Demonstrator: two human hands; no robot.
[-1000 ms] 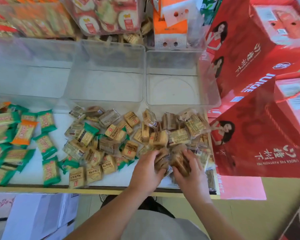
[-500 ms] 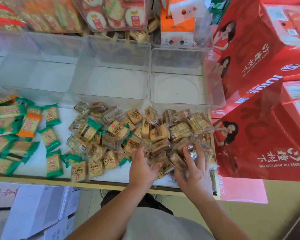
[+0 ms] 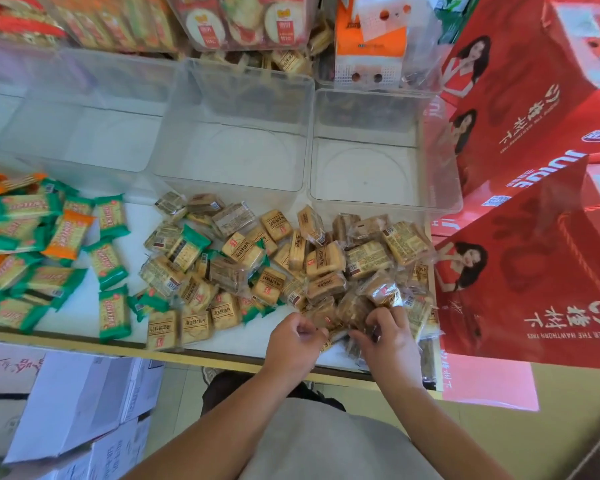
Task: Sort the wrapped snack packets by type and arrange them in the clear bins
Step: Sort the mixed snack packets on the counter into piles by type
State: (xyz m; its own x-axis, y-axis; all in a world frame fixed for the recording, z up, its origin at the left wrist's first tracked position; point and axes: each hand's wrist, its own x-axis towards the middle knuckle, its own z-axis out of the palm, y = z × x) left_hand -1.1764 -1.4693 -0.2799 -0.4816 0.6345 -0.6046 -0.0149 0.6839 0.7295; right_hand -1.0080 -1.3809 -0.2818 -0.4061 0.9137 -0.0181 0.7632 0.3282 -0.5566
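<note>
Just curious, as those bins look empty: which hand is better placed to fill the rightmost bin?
Right, probably. The right hand grips brown packets in line with the rightmost bin; the left hand lies further left.

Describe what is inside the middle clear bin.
The middle bin is empty; only its bare floor shows. Nothing inside is covered; goods behind show dimly through its far wall.

"juice" on red carton (image 3: 534, 91)

Left hand (image 3: 293, 337), right hand (image 3: 388, 338): curled fingers
</note>
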